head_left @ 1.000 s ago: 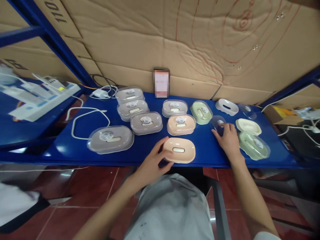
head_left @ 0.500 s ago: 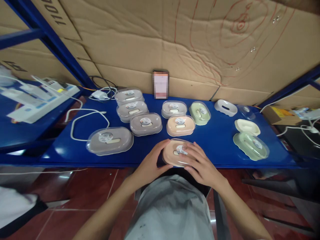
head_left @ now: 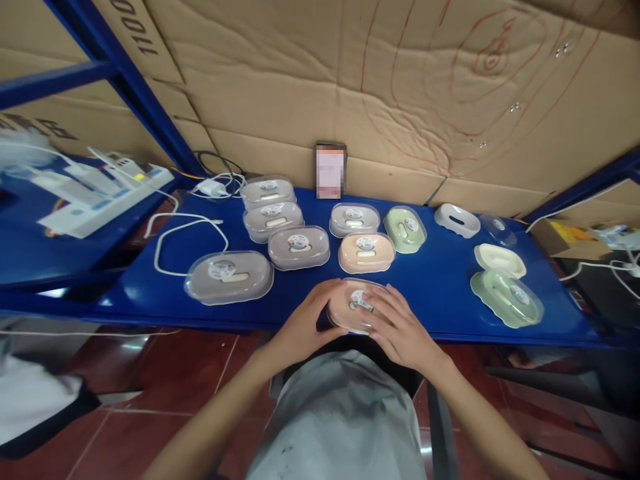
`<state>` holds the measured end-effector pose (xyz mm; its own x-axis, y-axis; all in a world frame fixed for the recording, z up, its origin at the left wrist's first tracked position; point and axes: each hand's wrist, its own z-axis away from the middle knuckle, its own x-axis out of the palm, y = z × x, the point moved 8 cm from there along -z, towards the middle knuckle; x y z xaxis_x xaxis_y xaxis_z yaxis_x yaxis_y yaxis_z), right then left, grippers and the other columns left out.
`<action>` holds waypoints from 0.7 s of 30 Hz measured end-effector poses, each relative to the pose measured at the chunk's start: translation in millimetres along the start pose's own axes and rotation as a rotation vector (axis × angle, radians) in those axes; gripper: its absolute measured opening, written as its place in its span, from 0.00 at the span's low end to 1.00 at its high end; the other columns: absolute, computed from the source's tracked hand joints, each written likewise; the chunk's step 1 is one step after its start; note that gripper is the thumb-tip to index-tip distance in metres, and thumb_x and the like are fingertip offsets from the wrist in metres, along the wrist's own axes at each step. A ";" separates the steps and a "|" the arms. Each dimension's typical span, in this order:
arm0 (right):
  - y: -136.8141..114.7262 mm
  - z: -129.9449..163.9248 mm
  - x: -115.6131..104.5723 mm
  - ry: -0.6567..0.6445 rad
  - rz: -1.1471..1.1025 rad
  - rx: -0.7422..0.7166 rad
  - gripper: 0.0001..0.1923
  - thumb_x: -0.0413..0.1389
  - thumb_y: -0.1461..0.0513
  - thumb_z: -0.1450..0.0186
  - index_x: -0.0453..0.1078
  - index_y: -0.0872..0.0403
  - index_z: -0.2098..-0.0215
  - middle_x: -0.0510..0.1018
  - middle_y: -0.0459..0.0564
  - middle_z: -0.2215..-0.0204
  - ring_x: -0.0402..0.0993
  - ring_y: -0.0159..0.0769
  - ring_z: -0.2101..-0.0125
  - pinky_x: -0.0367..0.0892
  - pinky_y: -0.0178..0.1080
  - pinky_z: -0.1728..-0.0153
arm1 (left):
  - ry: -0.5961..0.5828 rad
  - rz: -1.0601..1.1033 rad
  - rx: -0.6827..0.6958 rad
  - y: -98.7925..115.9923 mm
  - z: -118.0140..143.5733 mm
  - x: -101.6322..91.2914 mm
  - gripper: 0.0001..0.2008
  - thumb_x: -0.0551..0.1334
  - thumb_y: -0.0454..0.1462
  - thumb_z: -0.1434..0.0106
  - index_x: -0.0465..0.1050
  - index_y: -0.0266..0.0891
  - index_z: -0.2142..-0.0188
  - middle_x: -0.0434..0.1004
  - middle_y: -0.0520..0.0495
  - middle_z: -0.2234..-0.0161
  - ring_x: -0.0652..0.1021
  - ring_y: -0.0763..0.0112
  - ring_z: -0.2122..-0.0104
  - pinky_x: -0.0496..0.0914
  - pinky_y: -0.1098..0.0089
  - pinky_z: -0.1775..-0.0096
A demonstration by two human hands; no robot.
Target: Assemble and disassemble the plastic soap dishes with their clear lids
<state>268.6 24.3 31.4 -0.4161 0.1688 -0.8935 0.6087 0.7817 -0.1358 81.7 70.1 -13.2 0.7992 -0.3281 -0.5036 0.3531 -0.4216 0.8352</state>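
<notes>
A peach soap dish (head_left: 350, 308) with a clear lid and round sticker sits at the near edge of the blue shelf (head_left: 430, 283). My left hand (head_left: 305, 327) cups its left side. My right hand (head_left: 397, 330) lies over the lid on its right side, fingers spread across the top. Both hands press on the same dish.
Several lidded soap dishes stand behind: grey ones (head_left: 229, 276), a peach one (head_left: 366, 252), green ones (head_left: 506, 297). A white open dish (head_left: 456, 220) and a cream one (head_left: 499, 260) lie at the right. A white cable (head_left: 175, 230) and charger lie at the left; cardboard backs the shelf.
My right hand fetched a clear lid from the right and set it on the peach dish. Since then both hands stay on it, and the view shifted slightly.
</notes>
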 end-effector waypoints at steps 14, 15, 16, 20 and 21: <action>2.8 23.9 -3.2 0.085 0.065 0.129 0.31 0.61 0.58 0.26 0.64 0.43 0.26 0.76 0.55 0.34 0.67 0.53 0.30 0.67 0.63 0.32 | 0.008 -0.068 0.009 8.7 1.0 -0.9 0.36 0.71 0.40 0.30 0.60 0.52 0.27 0.62 0.40 0.26 0.66 0.51 0.27 0.65 0.47 0.28; 7.9 32.2 -7.9 0.109 0.087 0.175 0.32 0.62 0.58 0.26 0.63 0.42 0.26 0.77 0.55 0.35 0.69 0.54 0.31 0.68 0.63 0.34 | 0.009 -0.075 0.008 9.7 1.2 -1.3 0.35 0.70 0.39 0.30 0.60 0.53 0.27 0.62 0.41 0.26 0.66 0.52 0.27 0.65 0.47 0.29; 14.5 41.9 -13.3 0.134 0.120 0.234 0.33 0.62 0.58 0.27 0.62 0.40 0.25 0.77 0.55 0.35 0.71 0.55 0.33 0.70 0.63 0.36 | 0.007 -0.079 0.008 10.8 1.4 -1.6 0.35 0.69 0.38 0.29 0.60 0.54 0.27 0.63 0.42 0.26 0.67 0.53 0.27 0.66 0.48 0.29; 54.4 85.9 -40.9 0.212 0.366 0.570 0.31 0.60 0.53 0.26 0.64 0.40 0.27 0.77 0.57 0.37 0.73 0.62 0.37 0.71 0.63 0.42 | -0.006 -0.084 0.007 14.0 1.4 -2.3 0.31 0.67 0.37 0.28 0.63 0.54 0.29 0.65 0.44 0.28 0.70 0.56 0.29 0.68 0.51 0.30; 66.7 94.5 -47.7 0.222 0.427 0.658 0.29 0.59 0.51 0.26 0.66 0.42 0.28 0.77 0.58 0.36 0.72 0.63 0.37 0.71 0.63 0.42 | -0.009 -0.087 0.008 14.6 1.3 -2.0 0.29 0.66 0.37 0.28 0.65 0.54 0.30 0.66 0.44 0.29 0.71 0.57 0.30 0.68 0.51 0.30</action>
<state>392.8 11.6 24.4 -0.1402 0.5416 -0.8288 0.9887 0.1221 -0.0874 84.6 63.6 -0.3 0.7610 -0.2975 -0.5765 0.4175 -0.4554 0.7863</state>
